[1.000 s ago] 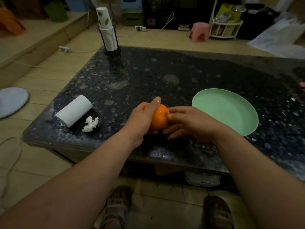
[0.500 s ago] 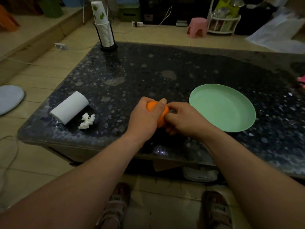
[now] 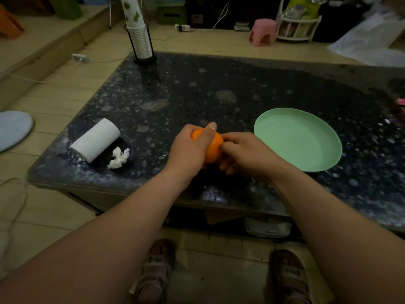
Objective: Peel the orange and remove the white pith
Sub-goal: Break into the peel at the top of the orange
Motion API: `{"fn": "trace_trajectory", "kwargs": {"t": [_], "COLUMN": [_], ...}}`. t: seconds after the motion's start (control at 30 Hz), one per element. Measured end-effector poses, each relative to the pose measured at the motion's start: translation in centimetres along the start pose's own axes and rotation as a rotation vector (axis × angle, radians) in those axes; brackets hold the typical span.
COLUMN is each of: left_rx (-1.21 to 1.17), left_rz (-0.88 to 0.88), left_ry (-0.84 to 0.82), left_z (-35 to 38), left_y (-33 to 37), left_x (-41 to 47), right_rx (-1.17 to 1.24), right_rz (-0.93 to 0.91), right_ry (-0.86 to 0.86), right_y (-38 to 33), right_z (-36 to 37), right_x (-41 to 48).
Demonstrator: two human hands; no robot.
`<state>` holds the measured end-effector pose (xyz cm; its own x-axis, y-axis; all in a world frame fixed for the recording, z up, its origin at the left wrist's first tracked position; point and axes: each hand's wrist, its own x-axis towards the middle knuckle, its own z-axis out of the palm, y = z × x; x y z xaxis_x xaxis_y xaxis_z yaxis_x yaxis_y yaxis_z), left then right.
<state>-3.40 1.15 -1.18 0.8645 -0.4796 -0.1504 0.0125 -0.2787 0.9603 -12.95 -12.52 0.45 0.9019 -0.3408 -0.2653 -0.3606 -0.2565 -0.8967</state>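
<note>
Orange [image 3: 214,148] sits mid-frame, just left of centre, held above the near part of the dark speckled table [image 3: 219,84]. My left hand [image 3: 188,152] is wrapped round its left side, thumb laid over the top. My right hand [image 3: 245,154] is curled against the right side, fingertips pressed to the skin. I can't tell whether a nail has broken through. The rind I can see looks whole, with no white showing, so I judge this is the opening tear.

To do it well:
- Left hand clamps firmly but doesn't squash the fruit.
- Right thumbnail digs in near the stem end, shallow.
- Lift a flap, then peel in wide strips while the left hand turns the fruit.
- Too deep a dig would burst the segments and spray juice.
- Pith comes after, picked off by pinching.

Around:
- Green plate [image 3: 295,137], right of centre, just beside my right hand. It has nothing in it, a likely spot for peel.
- White tissue roll [image 3: 95,140] lying on its side, left, with a crumpled tissue [image 3: 118,158] touching or just beside it. Handy for sticky fingers.
- Paper cup stack [image 3: 137,34] in a black holder at the table's far-left corner, top of frame, well apart.
- Pink stool [image 3: 263,31] on the floor, upper right.

Nothing stands between my hands and the plate. Dim light makes the pith harder to spot.
</note>
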Motion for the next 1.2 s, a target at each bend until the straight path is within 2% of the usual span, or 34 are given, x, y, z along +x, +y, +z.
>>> {"fn": "trace_trajectory", "kwargs": {"t": [0.1, 0.17, 0.47, 0.6, 0.7, 0.83, 0.93, 1.07, 1.2], "left_rx": [-0.146, -0.17, -0.095, 0.046, 0.075, 0.05, -0.097, -0.365, -0.419], "left_rz": [-0.085, -0.095, -0.041, 0.05, 0.075, 0.099, 0.002, -0.169, -0.207], "left_ry": [-0.034, -0.046, -0.056, 0.015, 0.054, 0.065, 0.026, -0.054, -0.097], "left_z": [-1.0, -1.1, -1.0, 0.0, 0.6, 0.6, 0.3, -0.5, -0.9], "left_y": [0.2, 0.3, 0.4, 0.3, 0.1, 0.1, 0.5, 1.0, 0.8], "left_x": [0.5, 0.6, 0.2, -0.2, -0.4, -0.5, -0.4, 0.2, 0.6], "right_rx": [0.235, 0.287, -0.015, -0.121, -0.135, -0.053, 0.027, 0.313, 0.358], "right_rz": [0.062, 0.083, -0.044, -0.056, -0.051, -0.046, -0.025, 0.063, 0.064], "right_ry": [-0.135, -0.172, -0.127, -0.002, 0.071, 0.085, 0.08, -0.047, -0.1], "right_y": [-0.3, -0.4, -0.8, -0.5, -0.3, -0.1, -0.1, -0.2, -0.4], "right_z": [-0.8, -1.2, -1.1, -0.2, 0.1, 0.3, -0.2, -1.8, -1.9], "right_x": [-0.4, -0.5, -0.7, -0.2, 0.0, 0.0, 0.1, 0.2, 0.0]}}
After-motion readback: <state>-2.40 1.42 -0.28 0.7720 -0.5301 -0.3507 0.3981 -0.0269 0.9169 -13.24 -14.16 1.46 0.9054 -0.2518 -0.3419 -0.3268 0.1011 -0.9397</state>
